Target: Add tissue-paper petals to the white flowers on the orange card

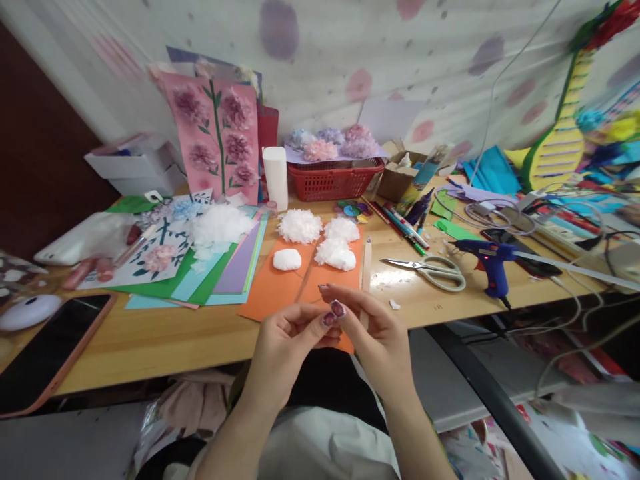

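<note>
My left hand (295, 340) and my right hand (373, 333) meet above the table's front edge, thumbs and fingertips pinched together. Whatever lies between the fingertips is hidden or too small to name. Just beyond them lies an orange sheet (265, 293) with a crease down it. White fluffy tufts rest on it: a round one (300, 226) at the back left, a smooth white pad (287, 259) in front of it, and more fluffy white tufts (342, 230) on the right half. A wooden stick (367, 263) lies along the sheet's right side.
Scissors (425, 267) and a blue glue gun (493, 260) lie to the right, among cables (495, 213). Pens (407, 227) lie behind. Coloured sheets (240, 267) with white fluff (220, 225) are at left, near a phone (55, 347). A red basket (333, 181) stands at the back.
</note>
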Action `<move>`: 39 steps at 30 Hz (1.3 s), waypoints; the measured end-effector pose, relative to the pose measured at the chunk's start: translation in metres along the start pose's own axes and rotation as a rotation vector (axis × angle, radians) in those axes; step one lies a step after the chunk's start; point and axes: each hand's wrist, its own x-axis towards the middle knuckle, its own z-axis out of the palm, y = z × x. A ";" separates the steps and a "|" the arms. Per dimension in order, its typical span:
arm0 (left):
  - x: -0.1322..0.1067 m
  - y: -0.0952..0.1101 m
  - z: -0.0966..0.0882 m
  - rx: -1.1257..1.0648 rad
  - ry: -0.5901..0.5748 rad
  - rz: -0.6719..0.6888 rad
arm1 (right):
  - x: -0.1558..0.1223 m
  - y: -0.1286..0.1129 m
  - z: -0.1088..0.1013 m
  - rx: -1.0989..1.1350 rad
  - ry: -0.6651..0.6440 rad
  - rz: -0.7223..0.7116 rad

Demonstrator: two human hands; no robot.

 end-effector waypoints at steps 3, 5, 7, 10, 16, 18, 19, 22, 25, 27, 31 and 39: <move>-0.001 -0.001 -0.003 0.029 0.003 0.009 | 0.006 -0.001 -0.005 0.054 0.048 0.025; 0.001 0.001 -0.006 -0.010 0.054 0.018 | 0.011 -0.001 -0.016 0.087 0.125 0.020; 0.005 0.004 -0.009 -0.053 0.107 0.022 | 0.015 -0.001 -0.030 0.113 0.236 -0.001; 0.010 0.005 -0.012 -0.122 0.135 0.010 | 0.015 -0.002 -0.046 0.077 0.359 -0.073; 0.009 0.001 -0.005 -0.266 0.084 -0.054 | -0.001 0.000 -0.026 -0.270 0.057 -0.191; 0.006 0.001 -0.003 -0.264 0.071 -0.056 | -0.001 0.003 -0.016 -0.333 -0.060 -0.299; 0.005 0.002 -0.002 -0.254 0.062 -0.062 | 0.000 0.004 -0.012 -0.358 -0.092 -0.361; 0.001 0.002 -0.001 -0.218 0.022 -0.074 | 0.006 0.007 -0.006 -0.420 -0.135 -0.495; 0.001 -0.001 0.000 -0.231 -0.011 -0.080 | 0.011 0.007 -0.007 -0.424 -0.155 -0.533; 0.001 -0.004 -0.001 -0.248 -0.016 -0.114 | 0.012 0.006 -0.009 -0.387 -0.174 -0.538; 0.001 0.001 -0.016 -0.147 -0.110 -0.224 | 0.013 0.004 -0.017 -0.347 -0.106 -0.372; 0.004 0.056 -0.083 0.125 0.592 0.666 | 0.028 0.004 -0.030 0.046 0.156 -0.029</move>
